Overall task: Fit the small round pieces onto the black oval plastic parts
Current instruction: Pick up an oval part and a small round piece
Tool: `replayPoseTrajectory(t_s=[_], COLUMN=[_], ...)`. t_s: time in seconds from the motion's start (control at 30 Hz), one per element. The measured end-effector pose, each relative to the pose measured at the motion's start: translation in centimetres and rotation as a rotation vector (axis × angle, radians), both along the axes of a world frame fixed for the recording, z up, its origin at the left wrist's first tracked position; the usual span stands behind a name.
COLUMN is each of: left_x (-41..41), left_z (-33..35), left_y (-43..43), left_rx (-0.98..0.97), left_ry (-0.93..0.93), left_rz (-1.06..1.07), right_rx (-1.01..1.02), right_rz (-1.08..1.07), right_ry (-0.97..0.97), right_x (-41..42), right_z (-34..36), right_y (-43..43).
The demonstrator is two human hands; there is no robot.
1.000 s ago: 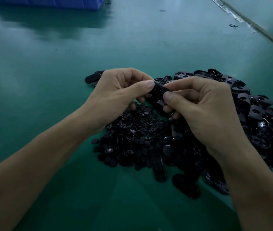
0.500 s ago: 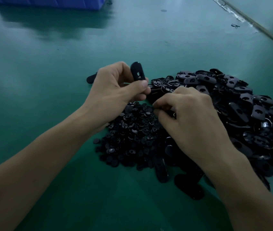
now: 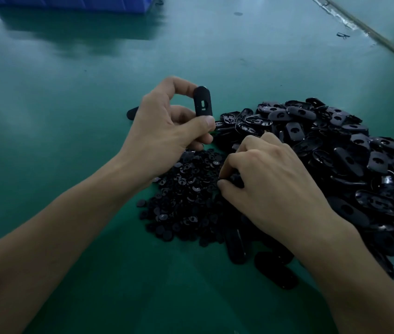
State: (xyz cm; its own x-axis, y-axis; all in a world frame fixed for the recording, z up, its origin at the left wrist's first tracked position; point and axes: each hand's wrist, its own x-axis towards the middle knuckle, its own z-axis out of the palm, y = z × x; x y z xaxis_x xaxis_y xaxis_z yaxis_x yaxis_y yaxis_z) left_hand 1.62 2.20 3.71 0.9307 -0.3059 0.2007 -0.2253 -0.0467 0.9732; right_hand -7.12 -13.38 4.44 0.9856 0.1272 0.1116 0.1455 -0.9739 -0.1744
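My left hand (image 3: 167,131) pinches one black oval part (image 3: 202,102) upright between thumb and forefinger, above the table. A heap of small round pieces (image 3: 186,189) lies in front of me. My right hand (image 3: 270,184) is down at the right edge of that heap, fingers curled and pinching something small and dark; what it is I cannot make out. A big pile of black oval parts (image 3: 335,155) spreads to the right.
The green table (image 3: 70,116) stretches all around. A blue crate (image 3: 70,2) stands at the far left edge. A few oval parts (image 3: 275,271) lie near me, one more (image 3: 132,113) behind my left hand. A pale strip (image 3: 371,32) crosses the far right.
The two hands, joined on one oval part a second ago, have split. My left hand lifted the part upright; my right hand dropped onto the heap of round pieces.
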Motion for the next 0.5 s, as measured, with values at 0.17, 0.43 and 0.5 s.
replayPoseTrajectory(t_s=[0.17, 0.43, 0.5], left_x=[-0.06, -0.16, -0.22], left_z=[-0.17, -0.28, -0.19], left_y=[-0.19, -0.54, -0.50], left_rx=[0.024, 0.059, 0.064], left_ry=[-0.018, -0.007, -0.008], left_rz=[0.009, -0.014, -0.029], right_rx=[0.078, 0.317, 0.354], right_rz=[0.006, 0.075, 0.102], right_ry=[-0.031, -0.080, -0.077], right_x=[-0.02, 0.05, 0.04], right_z=[-0.12, -0.28, -0.36], right_y=[-0.15, -0.22, -0.16])
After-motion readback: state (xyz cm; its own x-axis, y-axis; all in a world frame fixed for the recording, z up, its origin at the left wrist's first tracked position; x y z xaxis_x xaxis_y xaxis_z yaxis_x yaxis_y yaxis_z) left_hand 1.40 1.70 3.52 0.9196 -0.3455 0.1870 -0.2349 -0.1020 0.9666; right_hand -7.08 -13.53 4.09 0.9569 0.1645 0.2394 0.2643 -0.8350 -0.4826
